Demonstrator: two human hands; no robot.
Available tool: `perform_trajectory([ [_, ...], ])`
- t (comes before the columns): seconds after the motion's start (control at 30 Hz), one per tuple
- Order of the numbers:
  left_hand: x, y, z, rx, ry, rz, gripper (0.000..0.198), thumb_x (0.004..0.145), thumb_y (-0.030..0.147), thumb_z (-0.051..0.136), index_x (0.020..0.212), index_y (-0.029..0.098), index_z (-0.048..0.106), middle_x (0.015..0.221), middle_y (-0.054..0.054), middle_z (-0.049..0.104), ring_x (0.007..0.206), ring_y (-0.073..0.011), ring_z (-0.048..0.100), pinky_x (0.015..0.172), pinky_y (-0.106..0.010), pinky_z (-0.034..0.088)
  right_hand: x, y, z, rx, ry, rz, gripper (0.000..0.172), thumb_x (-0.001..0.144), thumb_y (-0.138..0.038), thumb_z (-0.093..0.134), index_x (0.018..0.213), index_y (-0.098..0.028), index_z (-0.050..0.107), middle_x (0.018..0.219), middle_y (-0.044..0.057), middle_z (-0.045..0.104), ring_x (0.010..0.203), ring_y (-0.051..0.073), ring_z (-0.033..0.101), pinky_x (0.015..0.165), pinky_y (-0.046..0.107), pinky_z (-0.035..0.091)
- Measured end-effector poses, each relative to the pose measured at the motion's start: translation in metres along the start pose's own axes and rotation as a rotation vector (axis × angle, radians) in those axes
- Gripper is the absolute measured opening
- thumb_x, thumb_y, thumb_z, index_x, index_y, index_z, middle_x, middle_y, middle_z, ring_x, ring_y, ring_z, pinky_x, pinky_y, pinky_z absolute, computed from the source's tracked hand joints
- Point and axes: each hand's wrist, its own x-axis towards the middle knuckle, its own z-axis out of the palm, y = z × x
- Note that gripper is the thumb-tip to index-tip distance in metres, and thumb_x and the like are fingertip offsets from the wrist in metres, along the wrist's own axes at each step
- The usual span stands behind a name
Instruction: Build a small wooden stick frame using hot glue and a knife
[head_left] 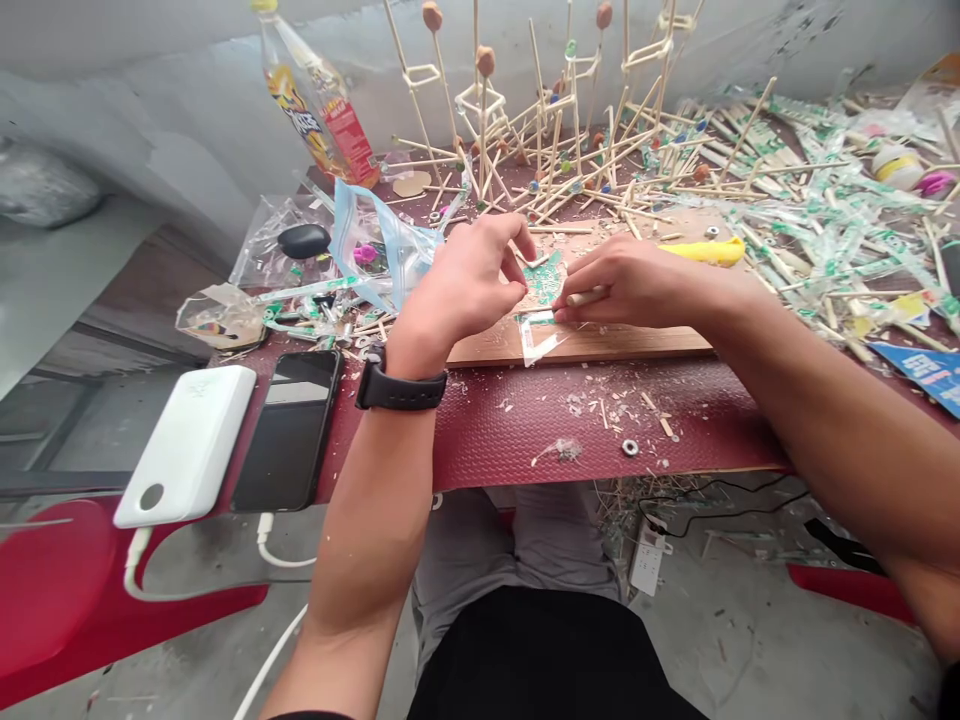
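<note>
Above a wooden board point(480, 348), my left hand point(480, 270) has its thumb and a fingertip pinched together; whatever sits between them is too small to make out. Close on its right, my right hand point(630, 280) is closed round a short pale wooden stick point(589, 297), its fingertips low over the board. Just below the fingertips lies a clear plastic wrapper strip point(534, 340), hanging over the board's front edge. Green printed scraps and crumbs point(544, 280) cover the board between the hands. A yellow-handled tool point(705, 250) rests behind my right wrist.
Stick models with clay balls point(485, 62) stand at the back, beside a drink bottle point(319, 110). Torn wrappers and sticks point(810, 220) pile up at right. A blue-edged plastic bag point(382, 245), phone point(289, 430) and white power bank point(187, 445) lie left. A metal nut point(630, 447) sits near the edge.
</note>
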Motion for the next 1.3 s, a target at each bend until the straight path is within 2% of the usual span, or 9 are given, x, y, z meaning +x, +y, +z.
perform_trajectory([
  [0.17,-0.004,0.005,-0.007,0.095,-0.002,0.004,0.04,0.082,0.001,0.062,0.113,0.018,0.08,0.1,-0.005,0.086,0.094,-0.0218,0.075,0.094,-0.043,0.056,0.0,0.003,0.001,0.017,0.02,-0.027,0.037,0.109,-0.057,0.071,0.087,-0.028,0.08,0.074,-0.001,0.067,0.07,0.017,0.057,0.078,0.038,0.045],
  [0.43,0.0,0.003,0.008,0.18,-0.101,0.097,0.026,0.081,0.006,0.068,0.097,0.018,0.086,0.097,-0.005,0.086,0.094,-0.0221,0.076,0.095,-0.04,0.056,0.001,0.003,0.001,0.116,0.038,-0.065,0.042,0.107,-0.061,0.072,0.082,-0.027,0.077,0.064,-0.003,0.059,0.064,0.016,0.051,0.069,0.036,0.039],
  [0.63,-0.001,0.006,0.008,0.235,-0.102,0.08,0.016,0.083,0.012,0.071,0.082,0.019,0.085,0.085,-0.006,0.081,0.095,-0.0248,0.074,0.105,-0.047,0.055,0.003,0.001,0.0,0.074,0.013,-0.035,0.043,0.106,-0.06,0.074,0.077,-0.027,0.074,0.062,-0.004,0.057,0.061,0.015,0.048,0.067,0.036,0.038],
  [0.77,-0.003,0.011,0.009,0.269,-0.097,0.083,0.017,0.086,0.011,0.069,0.082,0.019,0.084,0.088,-0.006,0.081,0.099,-0.0258,0.075,0.112,-0.052,0.053,0.003,-0.005,-0.002,0.03,0.008,-0.043,0.045,0.105,-0.057,0.075,0.073,-0.025,0.07,0.063,-0.004,0.054,0.06,0.014,0.044,0.064,0.037,0.035],
  [0.87,-0.004,0.014,0.011,0.295,-0.079,0.062,0.019,0.086,0.008,0.067,0.081,0.018,0.083,0.091,-0.008,0.081,0.104,-0.0283,0.076,0.114,-0.056,0.052,0.007,-0.019,-0.007,0.133,0.249,0.007,0.055,0.104,-0.062,0.077,0.066,-0.025,0.062,0.057,-0.005,0.042,0.056,0.013,0.034,0.058,0.038,0.028],
  [0.93,-0.004,0.015,0.012,0.303,-0.07,0.058,0.02,0.084,0.005,0.066,0.08,0.017,0.082,0.09,-0.008,0.08,0.105,-0.0295,0.076,0.112,-0.057,0.053,0.015,-0.032,-0.011,0.437,0.53,0.064,0.063,0.1,-0.074,0.074,0.062,-0.027,0.058,0.053,-0.006,0.035,0.051,0.013,0.027,0.053,0.038,0.022],
  [1.0,-0.005,0.016,0.013,0.294,-0.069,0.059,0.022,0.083,0.003,0.065,0.08,0.017,0.082,0.088,-0.008,0.079,0.103,-0.0291,0.075,0.11,-0.056,0.055,0.027,-0.045,-0.014,0.798,0.688,0.126,0.067,0.092,-0.083,0.073,0.058,-0.029,0.052,0.05,-0.006,0.029,0.046,0.013,0.02,0.047,0.039,0.017],
  [1.13,-0.005,0.019,0.009,0.284,-0.081,0.013,0.024,0.084,0.002,0.067,0.081,0.018,0.084,0.089,-0.007,0.08,0.105,-0.0305,0.076,0.113,-0.06,0.053,0.052,-0.061,-0.005,1.046,0.67,0.237,0.076,0.074,-0.088,0.08,0.052,-0.028,0.038,0.047,-0.007,0.02,0.045,0.012,0.011,0.044,0.036,0.011],
  [1.3,-0.006,0.022,0.006,0.278,-0.097,-0.024,0.024,0.089,0.003,0.067,0.085,0.017,0.085,0.098,-0.01,0.082,0.116,-0.036,0.077,0.113,-0.064,0.052,0.066,-0.06,0.02,1.077,0.7,0.297,0.085,0.08,-0.106,0.056,0.056,-0.03,0.027,0.048,-0.008,0.012,0.052,0.013,0.002,0.046,0.035,0.007],
])
